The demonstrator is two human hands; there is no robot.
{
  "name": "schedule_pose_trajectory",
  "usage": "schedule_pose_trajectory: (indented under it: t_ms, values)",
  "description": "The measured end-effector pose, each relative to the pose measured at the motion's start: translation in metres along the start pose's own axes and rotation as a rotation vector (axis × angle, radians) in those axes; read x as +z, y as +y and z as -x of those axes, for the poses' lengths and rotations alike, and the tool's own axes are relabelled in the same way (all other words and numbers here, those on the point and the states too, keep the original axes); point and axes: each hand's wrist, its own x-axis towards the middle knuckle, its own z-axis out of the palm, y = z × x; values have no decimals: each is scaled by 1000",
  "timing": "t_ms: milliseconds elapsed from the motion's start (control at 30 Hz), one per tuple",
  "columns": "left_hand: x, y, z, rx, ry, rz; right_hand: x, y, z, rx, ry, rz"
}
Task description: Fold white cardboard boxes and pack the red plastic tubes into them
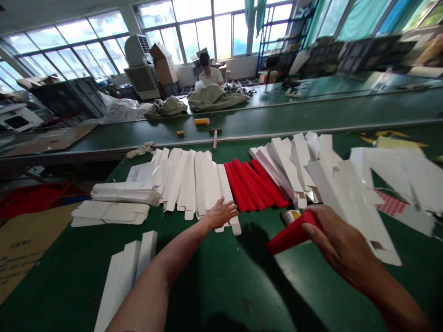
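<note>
My right hand (328, 235) is closed around one end of a long red piece (289, 237), which points down to the left above the green table. I cannot make out what kind of thing it is. My left hand (221, 214) has its fingers stretched out over the lower ends of flat white cartons (206, 184) laid side by side. It holds nothing. Several more red pieces (251, 186) lie in a row between these cartons and another pile of white cartons (294, 166). Slim, formed white boxes (129, 263) lie beside my left forearm.
Stacked flat cartons (112, 212) lie at the left, and white sheets (398, 180) at the right. A small tool (215, 138) and a yellow roll (201, 121) sit farther back. Across the benches, a person (211, 76) sits behind green sacks (216, 99).
</note>
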Motion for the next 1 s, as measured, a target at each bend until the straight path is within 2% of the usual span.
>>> schedule_pose_trajectory:
  t_ms: [67, 200, 300, 433, 500, 567, 633, 700, 767, 867, 1000]
  values:
    - [-7, -1, -5, 23, 24, 11, 2, 5, 4, 23, -8, -79]
    - [-24, 3, -14, 53, 123, 73, 12, 17, 14, 197, 43, -148]
    - [-49, 6, -16, 8, 295, 163, 17, 24, 18, 344, 134, -231]
    - [-101, 11, -12, -129, 601, 342, 20, 21, 20, 490, 264, -532]
    - [-129, 21, -9, -184, 721, 423, 23, 13, 19, 492, 285, -672]
    - [-151, 39, -7, -236, 818, 562, 28, 1, 17, 431, 239, -752]
    - [-163, 63, -8, -326, 918, 870, 35, -14, 16, 312, 162, -743]
    - [-163, 90, -12, -443, 971, 1241, 43, -28, 15, 184, 93, -638]
    - [-153, 114, -14, -561, 986, 1436, 48, -39, 14, 93, 72, -520]
    - [-135, 135, -12, -613, 1041, 1412, 50, -45, 14, 8, 58, -468]
    - [-127, 142, -1, -577, 1019, 1378, 41, -40, 15, -90, -95, -501]
